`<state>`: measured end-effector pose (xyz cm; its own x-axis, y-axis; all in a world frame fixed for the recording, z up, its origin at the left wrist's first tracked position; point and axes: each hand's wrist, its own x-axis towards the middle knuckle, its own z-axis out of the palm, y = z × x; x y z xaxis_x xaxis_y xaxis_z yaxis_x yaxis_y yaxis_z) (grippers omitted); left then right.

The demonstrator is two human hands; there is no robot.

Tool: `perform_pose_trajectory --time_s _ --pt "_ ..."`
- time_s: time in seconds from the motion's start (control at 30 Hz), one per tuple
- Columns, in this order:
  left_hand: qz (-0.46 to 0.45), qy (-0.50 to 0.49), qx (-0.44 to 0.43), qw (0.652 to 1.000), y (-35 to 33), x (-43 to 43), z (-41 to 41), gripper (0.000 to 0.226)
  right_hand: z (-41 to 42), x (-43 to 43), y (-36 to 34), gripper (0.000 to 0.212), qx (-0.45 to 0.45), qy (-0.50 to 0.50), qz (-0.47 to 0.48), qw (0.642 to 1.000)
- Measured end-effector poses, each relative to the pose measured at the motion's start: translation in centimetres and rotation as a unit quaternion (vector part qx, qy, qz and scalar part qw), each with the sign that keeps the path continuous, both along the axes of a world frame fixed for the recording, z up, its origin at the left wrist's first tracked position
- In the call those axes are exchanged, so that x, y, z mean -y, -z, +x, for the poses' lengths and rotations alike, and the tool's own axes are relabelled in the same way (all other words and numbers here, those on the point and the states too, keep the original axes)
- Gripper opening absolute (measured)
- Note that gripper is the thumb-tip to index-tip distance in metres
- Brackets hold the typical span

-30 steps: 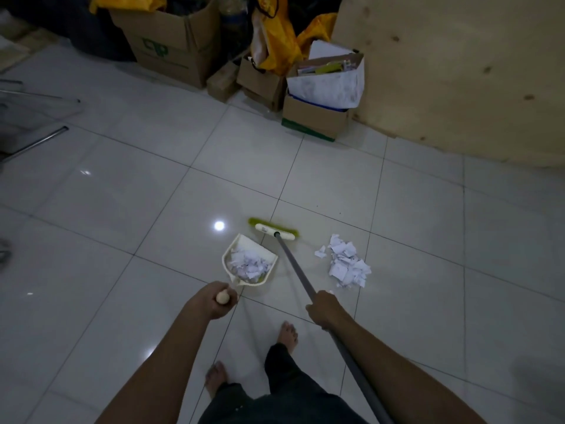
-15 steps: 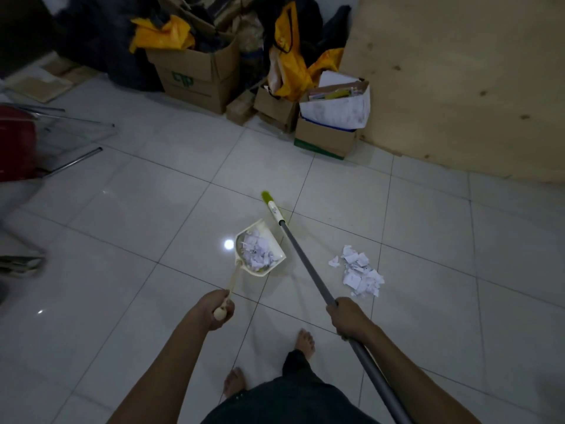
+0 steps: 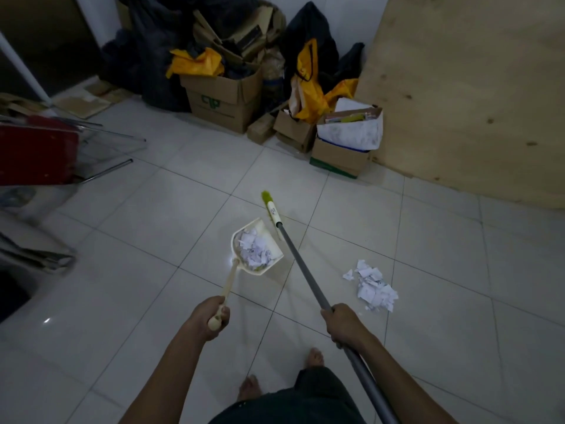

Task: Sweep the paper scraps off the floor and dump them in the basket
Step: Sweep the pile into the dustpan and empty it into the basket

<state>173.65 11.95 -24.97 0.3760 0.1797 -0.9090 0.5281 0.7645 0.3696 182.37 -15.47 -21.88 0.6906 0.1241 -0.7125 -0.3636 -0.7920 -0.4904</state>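
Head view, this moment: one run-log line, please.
left hand grips dustpan | paper scraps in dustpan | right hand grips broom | scrap pile on floor

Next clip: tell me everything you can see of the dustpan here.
The dustpan is cream, plastic-looking, with a shallow scoop, raised walls and a long thin handle ending in a round knob. White paper scraps fill the scoop. The left hand grips the knob end, handle slanting forward. The broom pole passes close along its right side; contact cannot be told.
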Motion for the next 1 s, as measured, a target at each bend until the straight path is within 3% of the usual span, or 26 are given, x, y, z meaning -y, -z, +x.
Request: perform_pose_trajectory --time_s 0.5,1.0 --pt "0.040 -0.148 0.033 0.988 -3.2 -0.7 -7.0 0.015 0.3 -3.1 -1.4 0.032 -0.013 -0.135 -0.020 0.991" --pt "0.073 -0.293 0.044 0.952 -5.6 -1.6 -16.6 0.013 -2.6 -6.4 -2.9 0.024 -0.007 -0.263 0.067 0.962"
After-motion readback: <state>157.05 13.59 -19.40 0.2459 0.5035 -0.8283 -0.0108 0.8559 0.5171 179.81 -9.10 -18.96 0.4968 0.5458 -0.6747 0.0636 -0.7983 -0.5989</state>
